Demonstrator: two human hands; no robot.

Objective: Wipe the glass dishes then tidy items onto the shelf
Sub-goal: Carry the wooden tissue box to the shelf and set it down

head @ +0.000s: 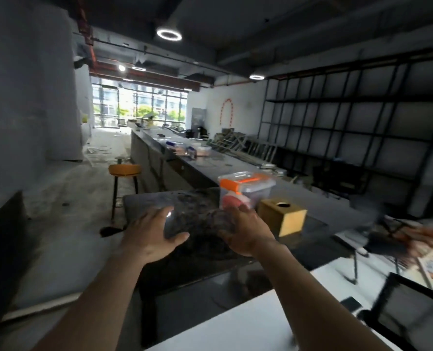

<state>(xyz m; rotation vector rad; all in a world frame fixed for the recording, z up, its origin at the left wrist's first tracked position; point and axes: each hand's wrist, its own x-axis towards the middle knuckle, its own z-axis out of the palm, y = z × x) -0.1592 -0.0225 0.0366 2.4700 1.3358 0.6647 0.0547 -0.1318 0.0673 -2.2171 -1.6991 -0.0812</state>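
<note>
A clear glass dish [197, 221] is held in front of me between both hands, over the dark speckled countertop [144, 201]. My left hand [151, 235] grips its left edge, thumb on the near rim. My right hand [247, 230] grips its right edge. The dish is blurred and see-through, so its shape is hard to make out. Just behind my right hand stands a clear plastic box with an orange lid [247, 190]. A tall black grid shelf [349, 122] lines the right wall.
A yellow wooden box with a round hole [282, 216] sits right of the hands. An orange stool [125, 171] stands on the floor at left. A long grey counter [210, 160] with several containers runs back. A white table [261, 323] and black chair [410, 307] lie near right.
</note>
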